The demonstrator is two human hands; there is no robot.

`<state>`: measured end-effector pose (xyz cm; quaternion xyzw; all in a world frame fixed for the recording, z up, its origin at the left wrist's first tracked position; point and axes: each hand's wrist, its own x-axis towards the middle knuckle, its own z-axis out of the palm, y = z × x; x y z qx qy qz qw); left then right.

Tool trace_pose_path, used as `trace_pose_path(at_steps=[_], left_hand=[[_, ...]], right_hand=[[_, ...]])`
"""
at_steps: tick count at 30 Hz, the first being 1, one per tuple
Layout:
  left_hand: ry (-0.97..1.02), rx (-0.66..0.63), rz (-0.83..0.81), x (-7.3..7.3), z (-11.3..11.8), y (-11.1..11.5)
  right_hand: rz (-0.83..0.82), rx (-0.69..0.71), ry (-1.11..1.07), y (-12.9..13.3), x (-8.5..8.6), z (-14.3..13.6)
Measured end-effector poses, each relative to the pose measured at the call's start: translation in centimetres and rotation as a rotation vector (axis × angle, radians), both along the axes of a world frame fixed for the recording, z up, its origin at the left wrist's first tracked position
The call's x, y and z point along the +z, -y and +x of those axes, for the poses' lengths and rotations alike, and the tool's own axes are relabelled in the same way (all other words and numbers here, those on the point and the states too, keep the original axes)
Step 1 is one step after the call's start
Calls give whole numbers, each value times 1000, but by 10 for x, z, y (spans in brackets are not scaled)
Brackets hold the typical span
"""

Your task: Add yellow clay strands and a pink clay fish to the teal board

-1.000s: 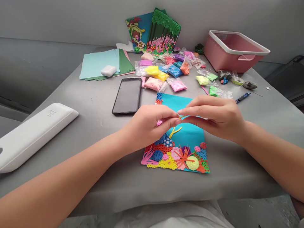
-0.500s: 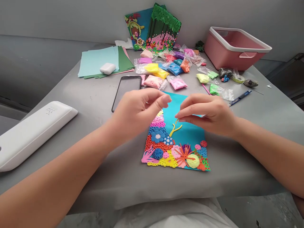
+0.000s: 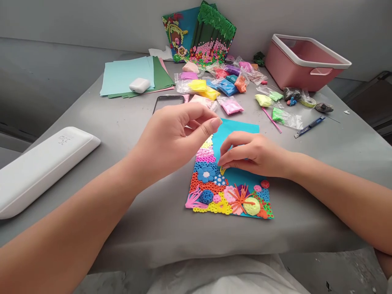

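A blue sheet [image 3: 245, 126] lies before me, covered along its left and lower parts with coloured clay rings, flowers and balls. My right hand [image 3: 254, 153] rests low over its middle, thumb and fingers pinched at a thin yellow clay strand [image 3: 223, 171] on the sheet. The fingers cover most of that yellow branch shape. Above the sheet's upper left hovers my left hand [image 3: 180, 141], thumb and index finger pressed together. Whatever sits in that pinch, if anything, is too small to make out. An orange clay spray [image 3: 241, 199] spreads near the bottom edge.
Several bags of coloured clay [image 3: 226, 87] lie behind the sheet. A phone [image 3: 168, 101] is partly behind my left hand. Blue-handled cutter [image 3: 310, 126] and pink basket [image 3: 306, 67] are at right; coloured paper [image 3: 127, 75], earbud case [image 3: 139, 85] and white device [image 3: 49, 171] at left.
My right hand has moved down and slightly left, with its fingertips now over the yellow clay branch. My left hand stays nearly in place, still pinched.
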<state>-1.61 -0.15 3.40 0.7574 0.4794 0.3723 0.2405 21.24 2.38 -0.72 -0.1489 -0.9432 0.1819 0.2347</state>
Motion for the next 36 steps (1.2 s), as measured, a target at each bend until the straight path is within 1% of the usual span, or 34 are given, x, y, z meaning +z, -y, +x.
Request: trace_pose_path(at_steps=[5, 12, 18, 23, 28, 36], left_hand=[[6, -6, -11, 1, 0, 0], [30, -11, -29, 2, 0, 1], [32, -13, -39, 3, 0, 2], [40, -9, -33, 3, 0, 2], [48, -10, -24, 4, 0, 2], [57, -23, 0, 3, -1, 1]], right_hand=[[7, 12, 25, -1, 0, 1], [82, 41, 72, 0, 2, 1], [72, 47, 67, 2, 4, 1], [85, 19, -10, 4, 5, 2], [157, -35, -48, 5, 9, 7], [134, 68, -1, 10, 12, 4]])
